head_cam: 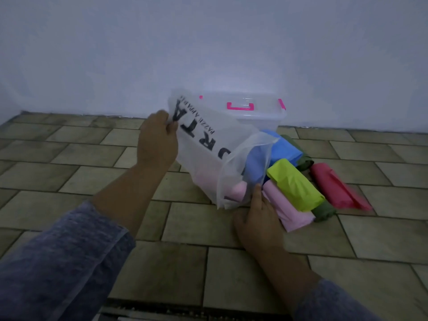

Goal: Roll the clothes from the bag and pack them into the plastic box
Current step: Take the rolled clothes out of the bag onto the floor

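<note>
My left hand (157, 140) grips the closed end of a translucent plastic bag (208, 147) with black lettering and holds it lifted and tilted. Its open mouth points down to the right, where folded clothes have spilled onto the tiled floor: a blue piece (280, 151), a lime green one (294, 184), a pink one (289, 209), an olive one (324, 210) and a red one (335, 186). My right hand (257, 218) rests on the pink piece at the bag's mouth, its fingers lying flat. A clear plastic box (261, 112) with pink latches stands closed behind the bag.
The white wall (208, 42) runs just behind the box. Tiled floor (69, 158) stretches left and right of the pile. A dark grating (185, 311) lies at the bottom edge near me.
</note>
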